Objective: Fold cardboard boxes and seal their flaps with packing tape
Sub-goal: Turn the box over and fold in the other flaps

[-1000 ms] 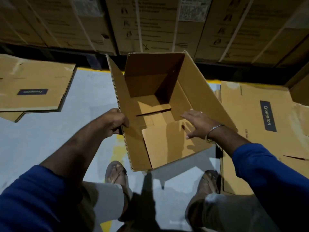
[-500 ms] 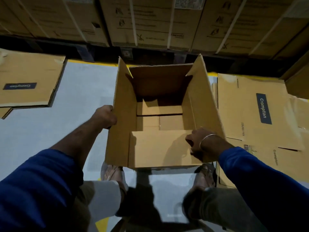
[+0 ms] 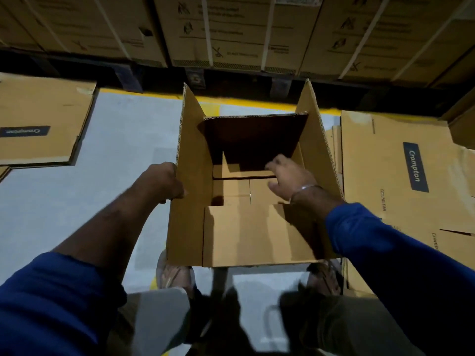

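Note:
An open brown cardboard box (image 3: 190,227) stands on the floor between my feet, its mouth facing up. Its two side flaps stand upright, and the near flap (image 3: 246,235) is folded inward. My left hand (image 3: 162,182) grips the edge of the left side flap. My right hand (image 3: 289,176) hovers inside the box with fingers spread, holding nothing, reaching toward the shadowed far flap (image 3: 257,140). No tape is in view.
Flattened Crompton cartons lie on the floor at the right (image 3: 401,176) and at the left (image 3: 38,124). A row of strapped, packed cartons (image 3: 231,32) lines the back behind a yellow floor line (image 3: 154,95). Grey floor (image 3: 115,150) lies left of the box.
The box has been squared up in front of me. My right hand let go of the near flap and moved forward into the box. My left hand kept its grip.

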